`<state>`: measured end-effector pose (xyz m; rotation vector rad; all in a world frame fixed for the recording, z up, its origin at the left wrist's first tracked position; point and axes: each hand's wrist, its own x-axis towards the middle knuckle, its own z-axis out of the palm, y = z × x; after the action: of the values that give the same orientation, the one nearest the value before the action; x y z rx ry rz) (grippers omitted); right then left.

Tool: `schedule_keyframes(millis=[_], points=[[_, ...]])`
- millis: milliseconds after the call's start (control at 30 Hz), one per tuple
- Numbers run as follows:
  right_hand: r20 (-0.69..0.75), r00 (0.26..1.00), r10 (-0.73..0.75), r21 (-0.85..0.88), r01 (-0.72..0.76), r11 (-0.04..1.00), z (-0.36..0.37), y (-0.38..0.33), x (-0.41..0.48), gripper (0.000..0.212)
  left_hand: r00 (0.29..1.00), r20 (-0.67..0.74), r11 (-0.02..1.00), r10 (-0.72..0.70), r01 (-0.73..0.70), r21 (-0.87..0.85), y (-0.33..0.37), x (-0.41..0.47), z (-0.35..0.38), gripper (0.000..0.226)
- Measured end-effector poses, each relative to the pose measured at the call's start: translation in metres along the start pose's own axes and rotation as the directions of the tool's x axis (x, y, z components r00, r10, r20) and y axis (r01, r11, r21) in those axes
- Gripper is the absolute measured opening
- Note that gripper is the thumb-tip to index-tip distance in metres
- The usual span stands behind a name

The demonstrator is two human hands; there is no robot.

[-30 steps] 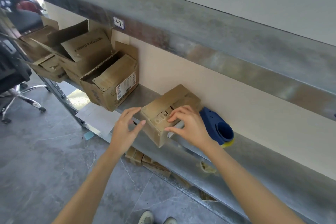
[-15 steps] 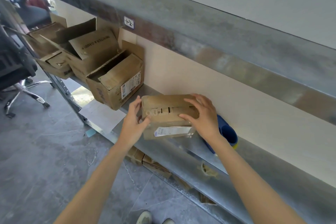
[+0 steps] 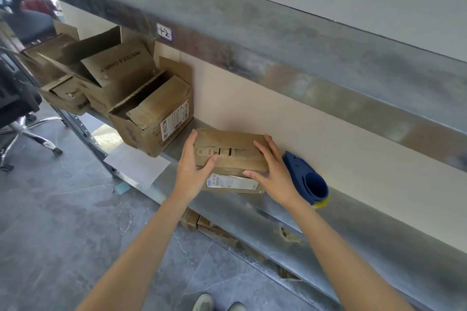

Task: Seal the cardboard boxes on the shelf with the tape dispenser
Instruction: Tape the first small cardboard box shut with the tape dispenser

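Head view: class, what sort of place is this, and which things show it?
Probably a storeroom or packing area: a metal shelf with a bay label, open cardboard boxes and a tape dispenser.

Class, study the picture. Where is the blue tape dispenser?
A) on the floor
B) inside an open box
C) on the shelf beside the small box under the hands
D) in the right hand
C: the tape dispenser lies on the shelf next to the small box, unheld; the left hand and right hand both press on that box.
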<state>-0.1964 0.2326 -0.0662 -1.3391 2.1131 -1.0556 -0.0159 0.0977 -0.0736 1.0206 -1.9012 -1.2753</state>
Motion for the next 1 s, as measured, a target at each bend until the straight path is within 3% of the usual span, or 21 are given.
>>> schedule_keyframes(millis=[267, 467, 733, 900, 1000], points=[[-0.002, 1.0, 0.008, -0.012, -0.008, 1.0, -0.001, -0.002, 0.002, 0.081, 1.0, 0.03, 1.0, -0.007, 0.007, -0.003, -0.001, 0.001, -0.002, 0.082], [0.002, 1.0, 0.007, -0.046, -0.007, 0.999, -0.003, -0.004, 0.0, 0.081, 0.995, 0.102, 1.0, -0.015, 0.016, -0.013, -0.002, 0.006, -0.015, 0.101], [0.013, 1.0, -0.005, -0.113, 0.006, 0.994, -0.016, 0.003, -0.012, 0.07, 0.994, -0.085, 0.992, 0.069, -0.059, 0.11, 0.0, 0.007, -0.022, 0.069], [0.06, 0.997, -0.045, -0.145, 0.053, 0.988, -0.03, 0.006, -0.024, 0.081, 0.984, -0.145, 0.952, 0.108, -0.06, 0.301, 0.005, 0.026, -0.019, 0.058], [0.066, 0.995, -0.072, -0.127, 0.08, 0.989, -0.033, 0.006, -0.024, 0.076, 0.976, -0.186, 0.954, 0.114, -0.055, 0.296, 0.01, 0.031, -0.011, 0.051]])
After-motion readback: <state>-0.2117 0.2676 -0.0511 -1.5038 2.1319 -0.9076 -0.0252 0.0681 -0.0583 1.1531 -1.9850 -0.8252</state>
